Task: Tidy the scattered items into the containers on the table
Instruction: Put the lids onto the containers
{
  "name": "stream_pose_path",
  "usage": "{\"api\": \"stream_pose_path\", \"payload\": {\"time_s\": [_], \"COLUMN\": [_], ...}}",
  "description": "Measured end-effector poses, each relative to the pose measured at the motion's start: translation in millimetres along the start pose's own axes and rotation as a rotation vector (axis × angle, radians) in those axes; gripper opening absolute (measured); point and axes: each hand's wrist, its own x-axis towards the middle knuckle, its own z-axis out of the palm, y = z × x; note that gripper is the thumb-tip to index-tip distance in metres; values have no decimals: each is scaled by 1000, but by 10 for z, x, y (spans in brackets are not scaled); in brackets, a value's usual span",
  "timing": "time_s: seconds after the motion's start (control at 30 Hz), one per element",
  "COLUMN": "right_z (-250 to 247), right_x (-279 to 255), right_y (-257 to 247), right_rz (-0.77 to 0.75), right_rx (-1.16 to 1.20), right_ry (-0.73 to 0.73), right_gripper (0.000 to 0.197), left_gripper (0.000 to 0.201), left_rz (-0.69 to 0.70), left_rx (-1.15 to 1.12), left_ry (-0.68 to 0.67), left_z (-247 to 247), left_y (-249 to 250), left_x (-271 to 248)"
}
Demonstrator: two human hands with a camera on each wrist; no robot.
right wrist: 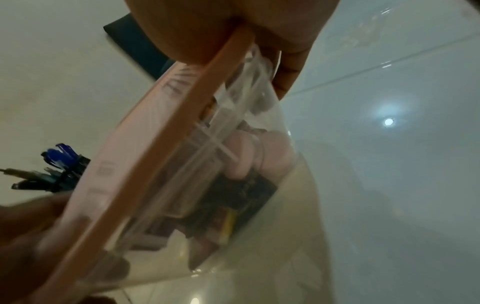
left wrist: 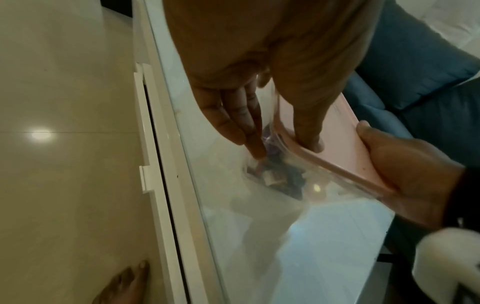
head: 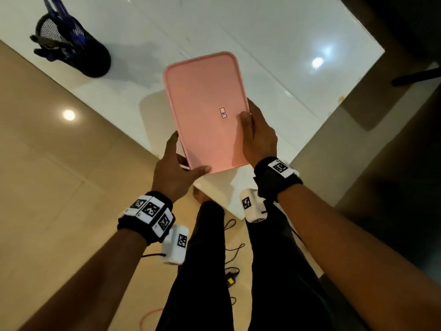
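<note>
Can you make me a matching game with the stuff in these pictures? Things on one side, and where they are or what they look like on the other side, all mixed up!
Things:
1. pink lid
2. black mesh cup
3. clear box
4. left hand

Places or looks:
A. stands on the white table, full of pens
B. holds the near corner of the lid
C. sits on top of the box
D. see-through, with small items inside

Pairs: 1-C, 2-A, 3-D, 4-B
</note>
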Motion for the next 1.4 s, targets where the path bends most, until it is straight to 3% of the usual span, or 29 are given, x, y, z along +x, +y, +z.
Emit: {"api": "stream_pose_path", "payload": {"time_s": [0.07,0.27,0.63,0.73,0.9,1.07,1.27,1.4], "right_z": [3,94,120,97,-22,-248,-259,-271], "right_x": [37,-73,-34,-29,95,567,1299,1412], "right_y": [-20,77,117,108,82,-217,-612,-614], "right_rz": [14,66,70,44,17,-54,-252,-236], "right_rx": [-5,64,125,149,22,-86,-310,-285], "right_ry": [-4,99,121,68,-121,-272,-361,-442], "right_gripper": [42,43,40,38,44,41,41,42], "left_gripper": [120,115,103,94,48,39,25,28], "left_rz": [-26,-6,5,10,-68,-15,-26,-43], "left_rx": [-10,42,-79,-103,-246,-306,-396,-423], "left_ry": [43,49,-72,-106,73,148,105,104], "left_z": [69,87,-22,-131,-383,-640,-739,-752], "left_y": [20,7,-139,-92,115,429,614,618], "left_x": [-69,-110,-27,96,494,943,1104,1093]}}
